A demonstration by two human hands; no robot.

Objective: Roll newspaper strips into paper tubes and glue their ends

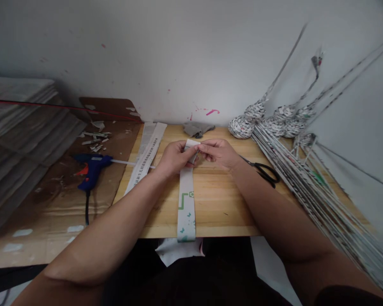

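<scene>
A long white paper strip (187, 204) with green marks lies lengthwise on the wooden board (217, 199), its near end hanging over the front edge. My left hand (174, 158) and my right hand (218, 152) both pinch the strip's far end, which is lifted and folded over between the fingertips. The two hands nearly touch each other above the board's middle.
Black scissors (266, 172) lie right of my right hand. More paper strips (147, 155) and a blue glue gun (91, 168) sit to the left on cardboard. Rolled paper sticks (319, 195) and coiled paper balls (242, 126) fill the right side. Stacked newspapers (22, 127) stand far left.
</scene>
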